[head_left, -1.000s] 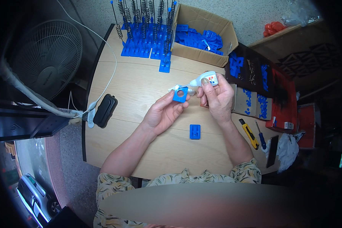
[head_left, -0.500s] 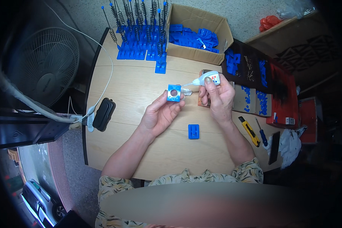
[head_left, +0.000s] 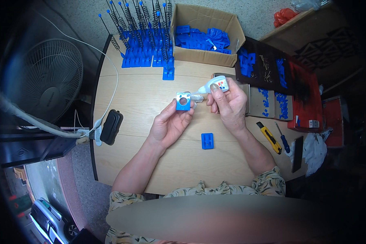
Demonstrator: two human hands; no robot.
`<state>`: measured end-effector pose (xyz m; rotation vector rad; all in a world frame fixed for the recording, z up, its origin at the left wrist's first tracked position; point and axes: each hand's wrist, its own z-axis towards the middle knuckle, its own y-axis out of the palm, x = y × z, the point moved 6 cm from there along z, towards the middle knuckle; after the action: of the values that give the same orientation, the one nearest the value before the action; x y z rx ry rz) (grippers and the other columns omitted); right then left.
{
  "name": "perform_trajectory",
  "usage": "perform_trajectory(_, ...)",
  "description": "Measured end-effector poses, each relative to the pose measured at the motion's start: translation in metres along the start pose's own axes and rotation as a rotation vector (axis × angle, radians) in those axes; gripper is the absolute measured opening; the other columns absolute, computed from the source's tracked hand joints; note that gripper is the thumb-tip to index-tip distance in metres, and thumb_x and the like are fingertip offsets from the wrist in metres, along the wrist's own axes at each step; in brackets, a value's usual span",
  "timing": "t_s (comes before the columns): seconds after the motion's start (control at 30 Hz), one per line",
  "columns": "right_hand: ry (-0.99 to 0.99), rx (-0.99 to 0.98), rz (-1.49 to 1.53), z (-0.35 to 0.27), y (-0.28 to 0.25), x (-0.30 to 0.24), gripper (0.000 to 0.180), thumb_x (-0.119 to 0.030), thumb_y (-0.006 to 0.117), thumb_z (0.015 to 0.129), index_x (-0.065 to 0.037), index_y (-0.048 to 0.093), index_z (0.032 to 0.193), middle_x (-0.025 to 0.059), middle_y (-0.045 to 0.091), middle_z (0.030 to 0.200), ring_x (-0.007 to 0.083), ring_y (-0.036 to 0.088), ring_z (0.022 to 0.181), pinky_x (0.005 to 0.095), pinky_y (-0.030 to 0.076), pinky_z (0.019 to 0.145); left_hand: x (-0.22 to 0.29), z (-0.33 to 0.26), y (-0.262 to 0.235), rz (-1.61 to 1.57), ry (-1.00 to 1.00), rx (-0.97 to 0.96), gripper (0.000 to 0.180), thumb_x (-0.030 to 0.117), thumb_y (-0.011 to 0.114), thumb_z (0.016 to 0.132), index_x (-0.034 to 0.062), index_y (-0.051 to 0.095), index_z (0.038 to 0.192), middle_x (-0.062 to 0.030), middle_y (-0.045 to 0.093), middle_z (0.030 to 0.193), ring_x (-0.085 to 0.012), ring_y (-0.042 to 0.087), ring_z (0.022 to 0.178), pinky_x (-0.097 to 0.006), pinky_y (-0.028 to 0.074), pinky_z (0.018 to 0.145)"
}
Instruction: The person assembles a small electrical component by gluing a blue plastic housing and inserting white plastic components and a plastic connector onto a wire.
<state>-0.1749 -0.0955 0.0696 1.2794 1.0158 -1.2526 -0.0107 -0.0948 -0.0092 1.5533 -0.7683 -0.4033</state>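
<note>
Watching from my end, I see the main change at the meeting of the two hands. The small white plastic squeeze bottle with red and blue label marks (head_left: 214,86), drawn off to the right a half-second ago, now has its thin nozzle back beside the upper right of the square blue plastic piece with a round hole (head_left: 183,107). I cannot tell whether the tip touches it.

That blue piece is up above the wooden table (head_left: 138,122), its holed face turned toward my camera, where a second ago it was tilted. The left hand (head_left: 168,126) has thumb and fingers closed on its lower part. The right hand (head_left: 232,103) has the bottle pinched between thumb and fingers; how hard it squeezes, I cannot tell.

I judge that the nozzle's return puts the work at the applying step, with the piece held steady for it. Whether any liquid is coming out is too small for me to see. The small ridged blue plastic block (head_left: 207,141) lies where it was, untouched, nearer the person's body.
</note>
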Motion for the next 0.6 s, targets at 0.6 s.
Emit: perform_trajectory(0.6, -0.007, 0.028, 0.015, 0.0009, -0.0046, -0.0024, 0.022, -0.02, 0.059, 0.099, 0.002, 0.055, 0.1, 0.0049, 0.061, 0.073, 0.0035, 0.053, 0.056, 0.0182, 0.042, 0.048, 0.0004, -0.0002, -0.0004, -0.006, -0.008, -0.025, 0.04, 0.024, 0.05, 0.103, -0.0008, 0.046, 0.134, -0.0225, 0.058, 0.123, -0.025, 0.064, 0.105, -0.033, 0.054, 0.094)
